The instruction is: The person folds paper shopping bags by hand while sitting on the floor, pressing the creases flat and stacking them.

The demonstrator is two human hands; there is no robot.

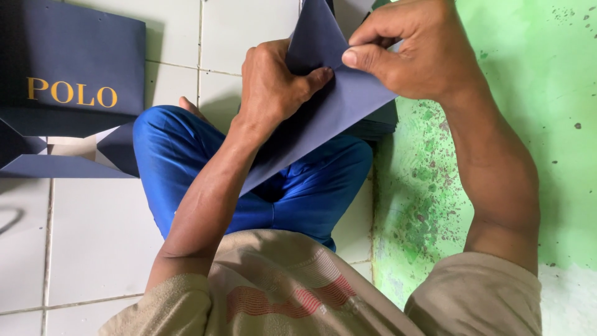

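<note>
Two hands point(273, 84) point(413, 53) folding navy sheet point(336, 99), bag point(68, 68) nearby

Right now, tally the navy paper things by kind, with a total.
Folded bags on the floor: 1
Sheets held in both hands: 1
Stacks under the sheet: 1
Total: 3

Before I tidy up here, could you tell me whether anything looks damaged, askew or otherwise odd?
The green wall on the right is worn: its paint is flaked and speckled with dark spots low down near the floor. The navy sheet, pinched by the left hand and right hand, looks intact.
</note>
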